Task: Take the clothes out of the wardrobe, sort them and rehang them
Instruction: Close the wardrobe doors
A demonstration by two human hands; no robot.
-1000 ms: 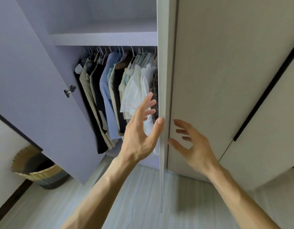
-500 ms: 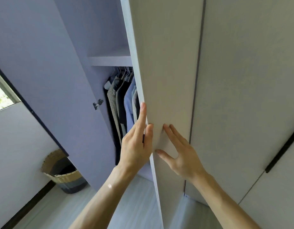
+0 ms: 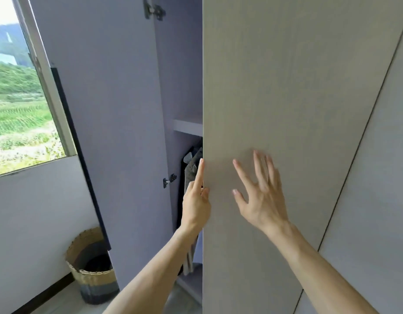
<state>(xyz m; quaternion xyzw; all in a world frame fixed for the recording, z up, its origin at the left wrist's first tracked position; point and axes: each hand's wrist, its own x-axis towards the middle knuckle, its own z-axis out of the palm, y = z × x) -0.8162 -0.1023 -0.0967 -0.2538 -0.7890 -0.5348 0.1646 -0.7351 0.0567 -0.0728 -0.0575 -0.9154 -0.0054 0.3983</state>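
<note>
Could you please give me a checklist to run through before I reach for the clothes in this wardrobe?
1. Left door swung wide: ok.
2. Right door clear of the opening: not ok, it covers nearly all of it.
3. Left hand grip on that door's edge: cannot tell, some fingers are hidden.
4. Right hand free: ok, flat on the door face, holding nothing.
5. Clothes within reach: not ok, only a sliver shows.
6. Basket out of the way: ok, by the wall.
</note>
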